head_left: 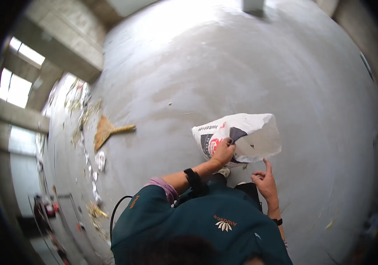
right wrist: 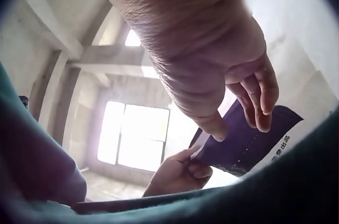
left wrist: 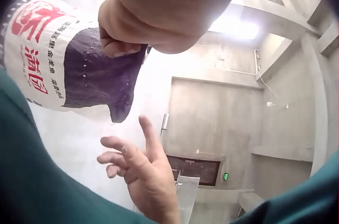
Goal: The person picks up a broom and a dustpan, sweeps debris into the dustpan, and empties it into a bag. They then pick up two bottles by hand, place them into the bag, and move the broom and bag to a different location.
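A white printed sack (head_left: 251, 121), with red lettering and a dark band along its mouth, hangs before the person with its mouth gaping to the right. The left hand (head_left: 223, 152) grips the dark rim, fingers curled over it; the left wrist view shows this hand (left wrist: 124, 36) bunching the edge. Close by the near side of the mouth is the right hand (head_left: 266, 183), its index finger stretched toward the rim and the others loosely bent. In the right wrist view that hand (right wrist: 233, 86) holds nothing and overlaps the dark band (right wrist: 238, 144).
A straw broom (head_left: 109, 130) lies on the grey concrete floor (head_left: 162, 79) to the left. Beyond it, dry husks and pale scraps (head_left: 83, 115) trail along the left side. A metal-framed cart (head_left: 50, 210) with red items stands at lower left. A pillar (head_left: 253, 5) rises at the far end.
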Demonstrator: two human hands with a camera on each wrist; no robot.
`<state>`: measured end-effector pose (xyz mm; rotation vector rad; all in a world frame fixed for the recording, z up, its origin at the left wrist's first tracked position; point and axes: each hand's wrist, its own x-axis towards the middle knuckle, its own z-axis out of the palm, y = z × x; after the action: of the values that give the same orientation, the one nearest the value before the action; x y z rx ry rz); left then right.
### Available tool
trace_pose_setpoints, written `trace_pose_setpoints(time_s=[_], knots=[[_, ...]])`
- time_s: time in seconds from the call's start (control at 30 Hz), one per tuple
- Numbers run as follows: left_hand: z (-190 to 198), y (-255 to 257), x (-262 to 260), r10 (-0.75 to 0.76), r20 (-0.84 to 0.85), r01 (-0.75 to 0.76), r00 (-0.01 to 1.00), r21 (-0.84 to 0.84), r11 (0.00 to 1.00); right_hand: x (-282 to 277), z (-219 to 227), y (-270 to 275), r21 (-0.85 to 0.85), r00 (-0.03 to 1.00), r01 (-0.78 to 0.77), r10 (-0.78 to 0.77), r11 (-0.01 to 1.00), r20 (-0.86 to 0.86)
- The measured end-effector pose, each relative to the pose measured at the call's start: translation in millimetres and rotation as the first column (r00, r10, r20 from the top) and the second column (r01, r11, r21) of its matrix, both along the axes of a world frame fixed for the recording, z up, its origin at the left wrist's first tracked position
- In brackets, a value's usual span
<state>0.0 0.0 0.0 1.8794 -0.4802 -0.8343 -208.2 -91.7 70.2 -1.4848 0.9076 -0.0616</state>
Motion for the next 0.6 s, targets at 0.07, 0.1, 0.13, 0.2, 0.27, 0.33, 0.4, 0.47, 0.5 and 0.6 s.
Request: trace_pose_setpoints(time_s=[0.07,0.1,0.13,0.2,0.27,0.33,0.4,0.47,0.5,0.6], knots=[[30,-2,-22,0.063,0.005,-0.063,0.998,0.029,0.998,8,-6,-15,-0.024,0.985,-0.174,0.174,0.985,0.006],[49,-10,-37,0.086,0.035,-0.083,0.996,-0.090,0.992,11,23,-30,-0.042,0.972,-0.236,0.234,0.971,-0.037],[49,1,-31,0.114,0.016,-0.113,0.993,-0.060,0.992,28,15,-28,-0.120,0.927,-0.374,0.369,0.920,-0.062],[48,-2,-36,0.199,-0.007,-0.199,0.980,-0.067,0.978,43,6,-45,-0.231,0.837,-0.546,0.537,0.805,-0.104],[52,7,-50,0.230,0.092,-0.225,0.969,-0.060,0.972,49,-12,-54,-0.373,0.774,-0.597,0.632,0.710,-0.036],[66,6,-69,0.341,-0.041,-0.343,0.939,-0.072,0.937,53,-23,-74,-0.260,0.743,-0.652,0.668,0.712,-0.034],[72,7,-80,0.415,-0.152,-0.433,0.897,-0.119,0.893,64,-42,-89,-0.196,0.736,-0.669,0.676,0.717,-0.039],[76,29,-86,0.454,-0.337,-0.527,0.825,-0.168,0.833,77,-50,-81,-0.073,0.762,-0.645,0.647,0.761,0.014],[75,37,-93,0.484,-0.338,-0.557,0.807,-0.167,0.813,81,-51,-82,0.049,0.821,-0.570,0.570,0.820,0.017],[57,73,-109,0.528,-0.307,-0.577,0.792,-0.095,0.811,101,-76,-109,0.102,0.913,-0.405,0.408,0.909,-0.011]])
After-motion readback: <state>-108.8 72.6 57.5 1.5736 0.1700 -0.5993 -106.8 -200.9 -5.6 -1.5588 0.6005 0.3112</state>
